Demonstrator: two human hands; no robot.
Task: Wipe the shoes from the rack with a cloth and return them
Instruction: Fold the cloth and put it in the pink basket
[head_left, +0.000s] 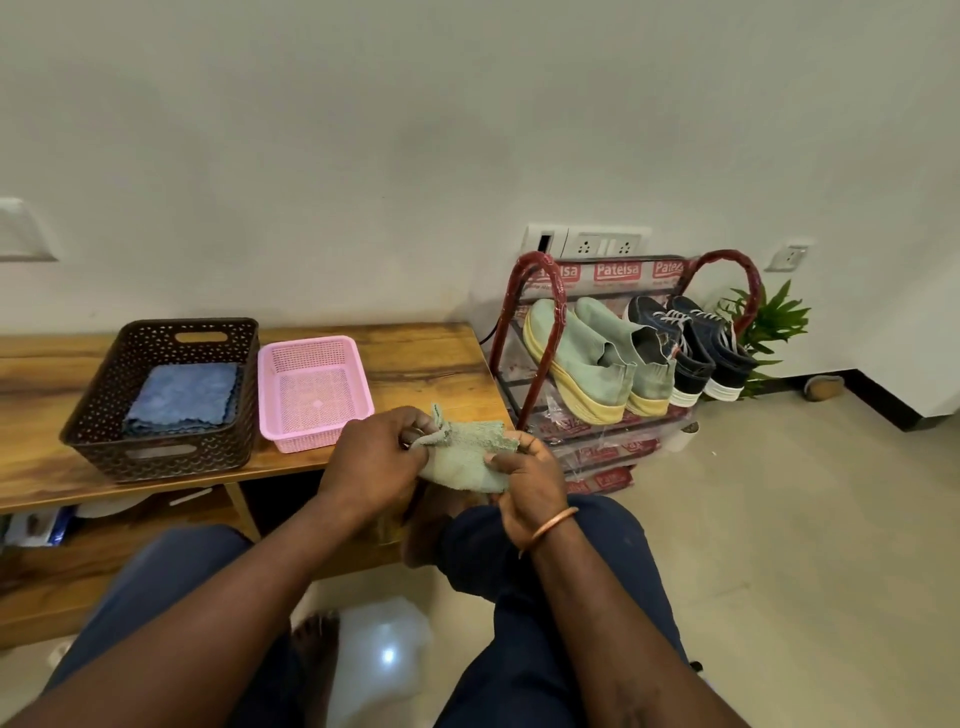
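A pale green cloth (465, 457) is stretched between both hands, above my knees and in front of the wooden bench. My left hand (371, 457) pinches its bunched left corner. My right hand (527, 467) grips its right edge and wears a copper bangle. To the right stands a red shoe rack (545, 312) against the wall. On its top shelf sit a pair of green slip-on shoes with yellow soles (587, 358) and a pair of dark blue lace-up sneakers (691, 343). Neither hand touches the shoes.
A low wooden bench (426, 364) holds a dark brown basket (156, 395) with folded blue cloths (182, 397) and a pink basket (311, 389). A potted plant (769, 322) stands right of the rack. Wall sockets (602, 244) sit above it. Beige tiled floor lies to the right.
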